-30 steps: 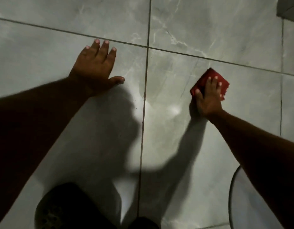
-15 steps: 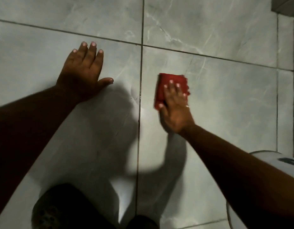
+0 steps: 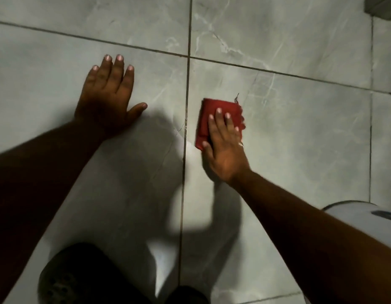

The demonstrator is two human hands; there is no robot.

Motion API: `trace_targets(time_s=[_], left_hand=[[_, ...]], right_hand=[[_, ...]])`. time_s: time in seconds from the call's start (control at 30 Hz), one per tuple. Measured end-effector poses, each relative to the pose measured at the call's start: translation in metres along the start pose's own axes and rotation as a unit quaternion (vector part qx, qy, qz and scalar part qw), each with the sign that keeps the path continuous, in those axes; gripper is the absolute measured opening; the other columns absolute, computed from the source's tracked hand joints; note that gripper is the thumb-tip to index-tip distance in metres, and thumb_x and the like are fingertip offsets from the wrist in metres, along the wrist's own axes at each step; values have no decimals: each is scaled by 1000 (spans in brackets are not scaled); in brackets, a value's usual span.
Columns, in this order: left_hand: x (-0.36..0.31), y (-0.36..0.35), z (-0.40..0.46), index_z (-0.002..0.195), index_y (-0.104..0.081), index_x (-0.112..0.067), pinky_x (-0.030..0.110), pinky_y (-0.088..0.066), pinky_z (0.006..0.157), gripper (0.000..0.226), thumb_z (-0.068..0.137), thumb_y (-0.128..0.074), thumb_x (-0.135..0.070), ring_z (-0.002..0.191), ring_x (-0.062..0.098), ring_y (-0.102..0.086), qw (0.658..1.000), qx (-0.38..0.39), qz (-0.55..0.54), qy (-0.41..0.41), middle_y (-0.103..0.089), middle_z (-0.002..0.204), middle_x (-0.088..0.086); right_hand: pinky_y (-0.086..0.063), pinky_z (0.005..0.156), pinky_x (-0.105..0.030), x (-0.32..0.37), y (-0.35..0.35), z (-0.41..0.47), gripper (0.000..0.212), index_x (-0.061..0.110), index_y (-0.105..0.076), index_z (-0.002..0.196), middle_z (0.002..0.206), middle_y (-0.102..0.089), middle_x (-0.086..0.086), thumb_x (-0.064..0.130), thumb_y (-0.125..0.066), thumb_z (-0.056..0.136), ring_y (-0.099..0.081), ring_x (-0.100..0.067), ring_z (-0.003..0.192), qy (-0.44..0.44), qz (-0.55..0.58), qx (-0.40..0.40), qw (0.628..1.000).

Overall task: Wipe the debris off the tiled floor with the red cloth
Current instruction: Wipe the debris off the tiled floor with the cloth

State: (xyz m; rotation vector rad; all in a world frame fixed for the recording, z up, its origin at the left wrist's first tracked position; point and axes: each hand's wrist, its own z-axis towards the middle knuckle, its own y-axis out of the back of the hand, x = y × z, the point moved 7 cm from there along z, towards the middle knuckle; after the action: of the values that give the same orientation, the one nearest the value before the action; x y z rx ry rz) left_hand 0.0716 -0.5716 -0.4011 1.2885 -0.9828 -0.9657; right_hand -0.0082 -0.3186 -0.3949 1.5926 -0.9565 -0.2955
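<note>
- Grey marbled tiled floor (image 3: 288, 132) fills the view from above, lit dimly, with thin dark grout lines (image 3: 185, 128) crossing it; one line runs top to bottom between my two hands, and another crosses it above them.
- My left hand (image 3: 106, 99) lies flat on the tile to the left of that vertical line, palm down, fingers straight and close together, thumb spread out to the side; it holds nothing.
- My right hand (image 3: 225, 148) rests palm down on the tile just right of the vertical line, fingers spread lightly and pressing on the red cloth (image 3: 214, 110), not curled around it.
- That cloth is folded into a rough rectangle and lies flat on the floor under my fingertips, its left edge near the grout line; loose frayed threads stick out at its upper right corner.
- Both bare forearms reach in from the lower corners and cast a broad shadow (image 3: 133, 172) on the tiles below the hands.
- Rounded white object (image 3: 352, 209) shows at the lower right edge, partly behind my right arm; I cannot tell what it is.
- Something dark and rounded (image 3: 80, 275), possibly my knee, sits at the bottom left.
</note>
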Motion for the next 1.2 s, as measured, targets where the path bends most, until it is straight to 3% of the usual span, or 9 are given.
trace_targets(time_s=[0.23, 0.3, 0.4, 0.53, 0.7, 0.8, 0.87, 1.03, 1.2], left_hand=[[-3, -1, -5, 151, -21, -2, 53, -17, 118, 80, 97, -21, -61, 146, 47, -20, 1000, -2, -15, -7, -21, 157, 30], [-5, 0, -2, 151, -21, -1, 54, -17, 118, 80, 97, -22, -59, 146, 47, -20, 1000, -7, -16, -22, -22, 156, 31], [-3, -1, 3, 151, -21, 0, 54, -16, 118, 78, 97, -25, -57, 146, 47, -20, 999, 3, -16, -33, -21, 157, 31], [-3, -2, -2, 150, -22, 0, 55, -18, 117, 78, 97, -27, -56, 145, 48, -21, 999, 23, -28, -14, -22, 156, 31], [-6, 1, -2, 151, -23, 0, 55, -19, 117, 80, 97, -24, -59, 145, 48, -22, 1000, 11, -20, -21, -23, 156, 31], [-3, -1, -2, 151, -22, -1, 54, -19, 117, 78, 98, -24, -58, 145, 48, -21, 1000, -6, -14, -9, -22, 156, 31], [-1, -3, 0, 151, -22, -1, 54, -18, 117, 78, 97, -26, -57, 145, 48, -20, 1000, -7, -18, -8, -21, 156, 31], [1, -3, 8, 151, -22, 0, 55, -16, 118, 80, 96, -27, -58, 146, 48, -18, 1000, 0, -28, -10, -20, 157, 32], [-10, 0, 7, 152, -20, -1, 54, -18, 117, 78, 97, -25, -56, 146, 47, -20, 999, 13, -19, -26, -20, 157, 31]], right_hand=[[-6, 120, -53, -67, 25, 25, 67, 4, -7, 151, 162, 2, -18, 30, -39, 99, 3, -40, 148, -261, 25, -43, 964], [-1, 119, -52, -40, 20, 47, 67, 6, -5, 152, 162, 3, -17, 32, -37, 99, 5, -40, 148, -230, 24, -55, 971], [9, 116, -47, 21, -3, 50, 66, 12, -4, 152, 163, 4, -13, 33, -37, 99, 10, -35, 148, -85, 23, -42, 995], [-3, 119, -48, 24, -9, 2, 64, 14, -11, 152, 163, -3, -10, 33, -38, 97, 3, -31, 150, 40, -9, 14, 999], [-4, 122, -48, -72, 20, -12, 65, 3, -10, 150, 160, -2, -22, 27, -42, 98, 0, -41, 148, -94, -39, 31, 994], [-4, 121, -51, -77, 30, 26, 67, 3, -5, 151, 161, 5, -21, 30, -38, 100, 5, -43, 147, -206, -9, 0, 979], [-3, 120, -53, -57, 30, 53, 67, 6, -3, 152, 162, 8, -17, 33, -36, 100, 8, -41, 147, -225, 8, -17, 974], [8, 117, -48, 39, -3, 72, 68, 14, 0, 152, 163, 9, -10, 31, -38, 98, 14, -33, 148, -65, 3, -11, 998], [-10, 121, -53, 3, 10, 36, 63, 10, -15, 151, 161, -10, -14, 35, -37, 97, -4, -35, 149, 122, -79, 35, 989]])
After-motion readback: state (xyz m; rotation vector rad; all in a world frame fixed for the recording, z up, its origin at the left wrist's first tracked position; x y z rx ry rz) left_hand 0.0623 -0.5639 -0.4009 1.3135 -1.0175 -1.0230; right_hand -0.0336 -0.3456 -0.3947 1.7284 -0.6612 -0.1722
